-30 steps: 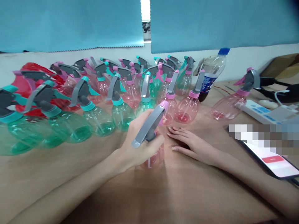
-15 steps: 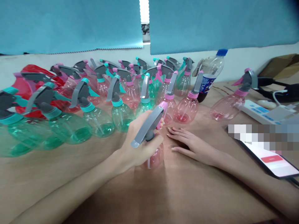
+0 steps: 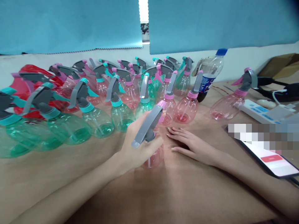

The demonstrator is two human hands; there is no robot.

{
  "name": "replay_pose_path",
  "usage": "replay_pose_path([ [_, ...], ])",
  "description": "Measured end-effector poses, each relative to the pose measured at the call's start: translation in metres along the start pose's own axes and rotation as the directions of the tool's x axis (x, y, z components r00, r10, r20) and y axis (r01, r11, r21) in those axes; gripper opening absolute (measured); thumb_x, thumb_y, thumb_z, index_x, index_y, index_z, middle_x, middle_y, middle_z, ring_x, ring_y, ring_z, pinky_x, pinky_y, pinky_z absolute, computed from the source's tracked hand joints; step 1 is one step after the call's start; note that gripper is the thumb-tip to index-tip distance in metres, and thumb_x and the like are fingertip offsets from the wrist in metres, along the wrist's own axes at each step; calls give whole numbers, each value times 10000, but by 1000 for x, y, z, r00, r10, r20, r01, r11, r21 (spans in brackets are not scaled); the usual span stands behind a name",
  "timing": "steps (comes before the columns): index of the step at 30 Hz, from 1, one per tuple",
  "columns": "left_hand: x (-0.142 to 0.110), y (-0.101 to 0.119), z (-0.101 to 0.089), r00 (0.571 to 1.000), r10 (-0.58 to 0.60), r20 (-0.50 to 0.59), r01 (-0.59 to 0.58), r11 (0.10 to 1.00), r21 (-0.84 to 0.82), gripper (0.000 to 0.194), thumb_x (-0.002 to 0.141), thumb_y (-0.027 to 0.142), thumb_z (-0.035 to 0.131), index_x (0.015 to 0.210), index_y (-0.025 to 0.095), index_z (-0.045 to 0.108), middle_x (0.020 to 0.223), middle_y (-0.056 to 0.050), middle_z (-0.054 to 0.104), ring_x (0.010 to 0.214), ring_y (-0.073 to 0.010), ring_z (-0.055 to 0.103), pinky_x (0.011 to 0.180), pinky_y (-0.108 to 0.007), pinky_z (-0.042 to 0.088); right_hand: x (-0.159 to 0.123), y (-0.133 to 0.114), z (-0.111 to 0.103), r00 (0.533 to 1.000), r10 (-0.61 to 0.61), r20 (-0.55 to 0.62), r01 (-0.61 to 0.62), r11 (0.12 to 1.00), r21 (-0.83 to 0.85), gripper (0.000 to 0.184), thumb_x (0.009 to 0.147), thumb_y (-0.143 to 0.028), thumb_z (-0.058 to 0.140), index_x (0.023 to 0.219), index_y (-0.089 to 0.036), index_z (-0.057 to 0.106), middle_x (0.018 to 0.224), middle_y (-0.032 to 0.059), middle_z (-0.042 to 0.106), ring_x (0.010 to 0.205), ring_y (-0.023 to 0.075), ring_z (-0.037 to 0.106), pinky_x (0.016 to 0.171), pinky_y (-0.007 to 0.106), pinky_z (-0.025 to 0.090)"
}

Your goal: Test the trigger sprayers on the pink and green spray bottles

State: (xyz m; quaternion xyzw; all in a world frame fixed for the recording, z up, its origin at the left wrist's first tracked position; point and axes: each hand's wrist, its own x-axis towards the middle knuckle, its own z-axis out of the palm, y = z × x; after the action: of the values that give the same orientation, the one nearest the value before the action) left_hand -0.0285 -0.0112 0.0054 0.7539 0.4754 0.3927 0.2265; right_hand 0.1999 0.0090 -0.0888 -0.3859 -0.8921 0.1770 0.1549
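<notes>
My left hand [image 3: 136,146] is wrapped round the neck of a pink spray bottle [image 3: 154,157] with a grey trigger head [image 3: 147,126]; the bottle stands upright on the brown table [image 3: 163,193]. Just right of it, my right hand [image 3: 190,143] lies flat on the table with its fingers stretched out, holding nothing. Behind both hands stand rows of several green spray bottles [image 3: 120,113] and pink spray bottles [image 3: 187,107].
A lone pink spray bottle [image 3: 230,104] stands at the right, near a white power strip [image 3: 259,113]. A phone [image 3: 271,157] with a lit screen lies at the right edge. A dark drink bottle [image 3: 209,76] stands at the back, and a red bag [image 3: 28,84] at the far left.
Almost nothing has changed; the bottle in my left hand has shifted very slightly and the view has drifted a little. My right hand has stayed flat.
</notes>
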Motion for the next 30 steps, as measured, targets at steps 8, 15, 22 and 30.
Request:
replay_pose_path([
  [8, 3, -2, 1, 1000, 25, 14, -24, 997, -74, 156, 668, 169, 475, 794, 244, 423, 710, 37, 522, 604, -149, 537, 559, -278, 422, 0, 0, 1, 1000, 4, 8, -4, 1000, -21, 574, 959, -521, 431, 1409, -167, 475, 1516, 95, 397, 1422, 262, 329, 1159, 511, 295],
  [15, 2, -3, 1, 999, 50, 6, -50, 997, -66, 135, 689, 166, 473, 787, 243, 420, 715, 34, 499, 608, -146, 513, 572, -284, 425, 1, 1, 1, 1000, 1, 7, -1, 1000, -20, 581, 957, -521, 436, 1410, -160, 474, 1520, 96, 390, 1423, 262, 325, 1163, 507, 291],
  [22, 3, -3, 2, 999, 15, 36, -11, 994, -106, 150, 677, 178, 473, 794, 246, 407, 712, 39, 515, 537, -131, 493, 502, -274, 364, 0, 1, 1, 1000, -2, 8, 2, 1000, -19, 567, 960, -521, 428, 1405, -173, 481, 1522, 95, 385, 1424, 263, 324, 1158, 515, 297],
  [30, 2, -3, 1, 998, -40, 55, 44, 996, -83, 158, 670, 225, 474, 820, 256, 435, 726, 27, 552, 585, -160, 545, 507, -280, 385, 1, 1, 0, 1000, -9, -3, 9, 1000, -11, 571, 959, -517, 435, 1406, -164, 478, 1521, 99, 389, 1425, 264, 322, 1161, 520, 289],
])
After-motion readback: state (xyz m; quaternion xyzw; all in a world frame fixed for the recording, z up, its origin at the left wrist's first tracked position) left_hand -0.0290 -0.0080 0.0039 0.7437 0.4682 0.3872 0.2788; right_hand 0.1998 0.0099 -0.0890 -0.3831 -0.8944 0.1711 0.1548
